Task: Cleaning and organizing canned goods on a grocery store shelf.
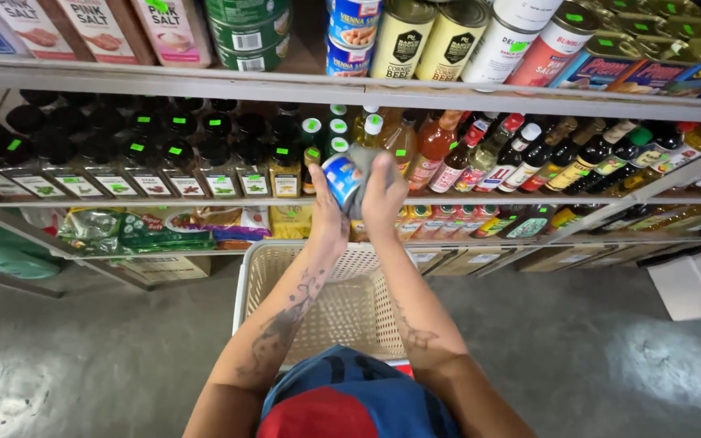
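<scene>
Fingers [389,174] round can [342,180], store shelves [204,81]

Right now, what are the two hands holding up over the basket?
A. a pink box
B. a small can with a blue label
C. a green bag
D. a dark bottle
B: the left hand and the right hand together grip a small can with a blue label, raised in front of the bottle shelves above the cream basket.

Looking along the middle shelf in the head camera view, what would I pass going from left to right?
Dark jars with black lids → green-capped bottles → the blue can held in both hands → orange sauce bottle → dark sauce bottles.
</scene>
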